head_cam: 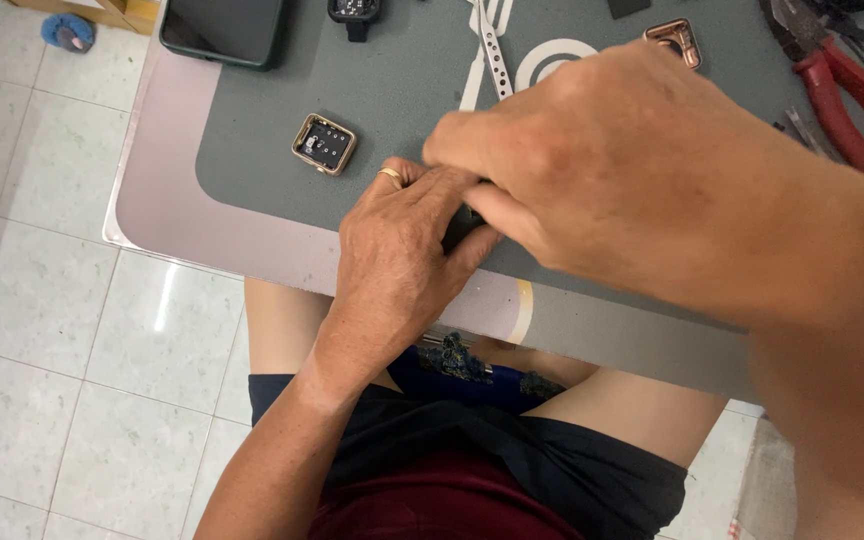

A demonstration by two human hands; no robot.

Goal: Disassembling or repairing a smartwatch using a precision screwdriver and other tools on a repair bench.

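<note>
Flanking two hands (pixel 512 210): two square watch cases (pixel 324 144), one pliers (pixel 842 95).

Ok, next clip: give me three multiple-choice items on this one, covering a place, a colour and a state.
1. Where does the gold-rimmed square watch case lie?
A. on the grey mat
B. on the floor
C. in the person's lap

2. What colour are the handles of the pliers?
A. blue
B. red
C. yellow

3. How do the left hand and right hand stand?
A. far apart
B. both off the table
C. pressed together over a small dark thing

Answers: 1 A, the case rests on the mat left of the hands. 2 B, the grips are red. 3 C, the fingers meet over a mostly hidden dark part.
</note>
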